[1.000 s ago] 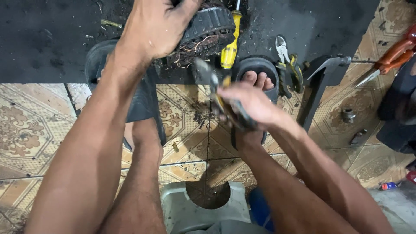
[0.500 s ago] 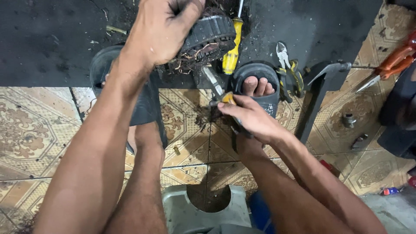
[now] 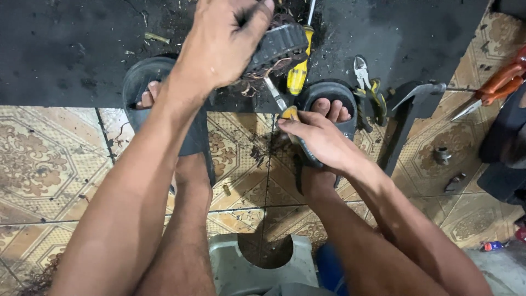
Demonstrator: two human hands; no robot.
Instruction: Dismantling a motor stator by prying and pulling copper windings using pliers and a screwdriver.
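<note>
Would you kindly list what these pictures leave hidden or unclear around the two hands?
Head view only:
- Ribbed black part: its top and left side are covered by the left hand.
- Tool in the right hand: its handle is covered by the fingers, its tip lost among the wires.
- Orange-handled tool: cut off by the right edge.

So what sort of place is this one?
Likely an informal floor-level repair workshop: pliers and a screwdriver lie on a dark mat over tiled floor, and wire debris is scattered about.
</note>
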